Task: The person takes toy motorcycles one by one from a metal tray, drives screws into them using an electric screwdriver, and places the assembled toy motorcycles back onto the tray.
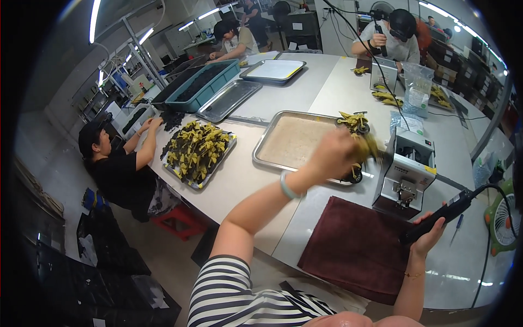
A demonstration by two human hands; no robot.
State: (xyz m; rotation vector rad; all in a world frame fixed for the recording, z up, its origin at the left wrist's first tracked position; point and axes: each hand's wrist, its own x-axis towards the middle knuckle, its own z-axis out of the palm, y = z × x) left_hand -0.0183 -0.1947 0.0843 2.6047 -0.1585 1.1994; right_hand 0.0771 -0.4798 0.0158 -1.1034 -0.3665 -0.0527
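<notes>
My left hand (333, 153) is over the right end of a metal tray (261, 143), its fingers closed on a blurred yellow toy piece (368, 146). Beside it, yellow toy motorcycles with black wheels (355, 121) sit at the tray's right end, partly hidden by the hand. In my right hand (427, 237) is a black electric screwdriver (440, 216), its tip pointing down and left over a dark red cloth (348, 234). A silver screw feeder (406, 182) stands just beyond the screwdriver.
A tray heaped with yellow and black parts (199, 150) lies at left, near a co-worker (122, 163). Behind are an empty metal tray (229, 101) and a blue bin (201, 87). At right are plastic bags (417, 92), a small screwdriver (457, 226) and a green fan (501, 218).
</notes>
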